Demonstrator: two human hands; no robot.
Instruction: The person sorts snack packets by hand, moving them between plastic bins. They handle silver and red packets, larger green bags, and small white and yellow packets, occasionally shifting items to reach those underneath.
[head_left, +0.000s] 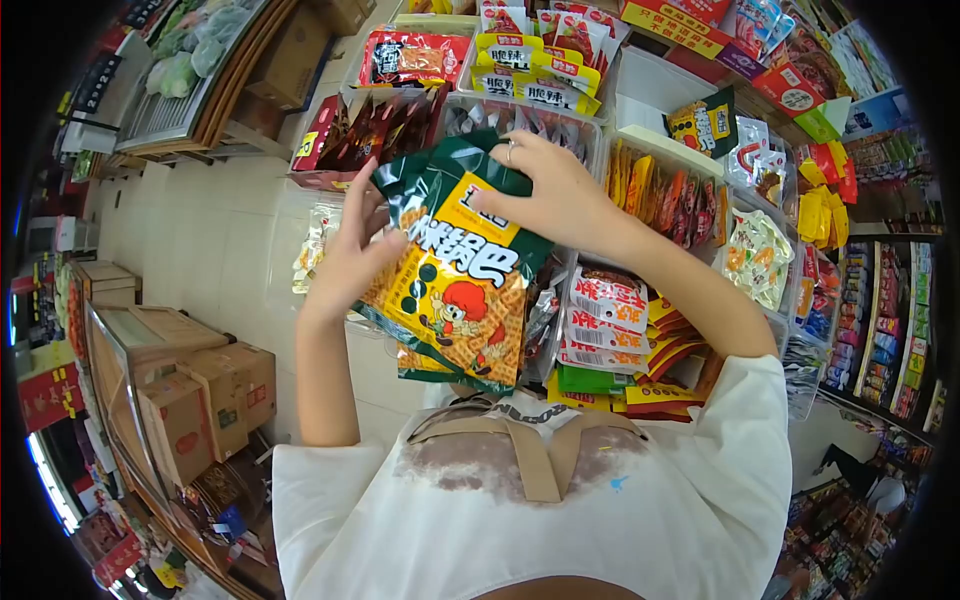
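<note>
A green and yellow bag of rice crackers [465, 325], with a red-haired cartoon figure on its front, is held up before my chest. At least one more bag of the same kind shows behind its lower edge. My left hand [350, 250] grips the left side, thumb on the front. On the upper right, my right hand [550, 190] is closed on the bag, its thumb across the yellow label and a ring on one finger. Beneath the bags, the clear bin with grey packets [535, 125] is partly hidden.
Clear bins around my hands hold yellow-white packets [535, 75], dark red packets [370, 140] and white-red packets [605, 315]. Another green bag [703, 122] lies at the upper right. Cardboard boxes [205, 405] stand at left, across the tiled floor [190, 225].
</note>
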